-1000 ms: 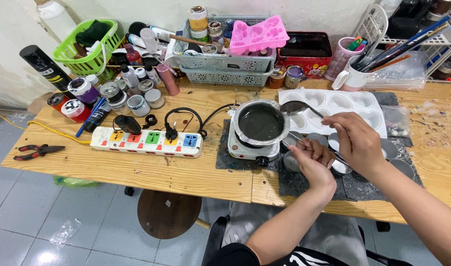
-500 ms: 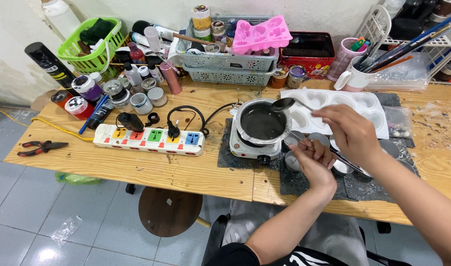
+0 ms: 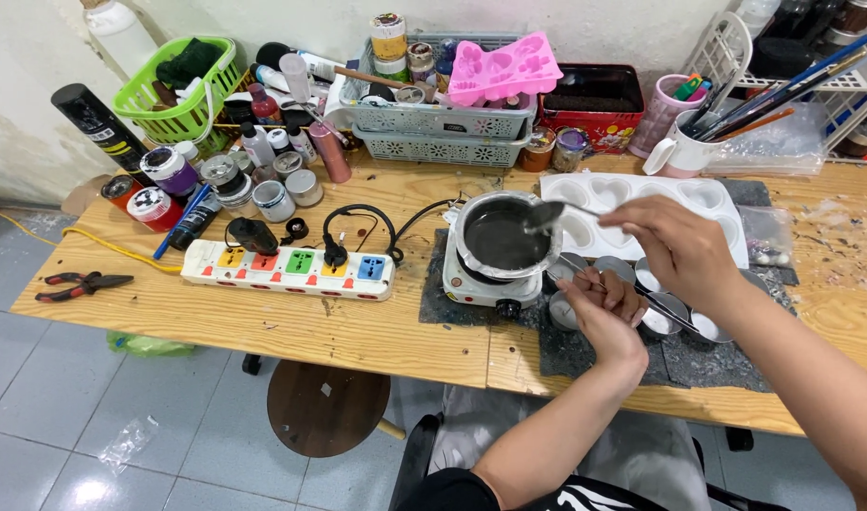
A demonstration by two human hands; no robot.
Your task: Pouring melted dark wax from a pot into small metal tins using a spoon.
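The right hand [image 3: 679, 248] pinches a spoon [image 3: 544, 217] over the pot [image 3: 504, 238] of grey liquid. The left hand [image 3: 605, 305] pinches a thin tool [image 3: 662, 305] above small tins [image 3: 662, 317] near the bench's front edge.

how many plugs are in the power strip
2. A bulky black plug sits at the left end of the white power strip, over the yellow socket. A smaller black plug with a looped cable sits between the green and blue sockets.

Labelled black spray can [image 3: 95, 124], table's far-left
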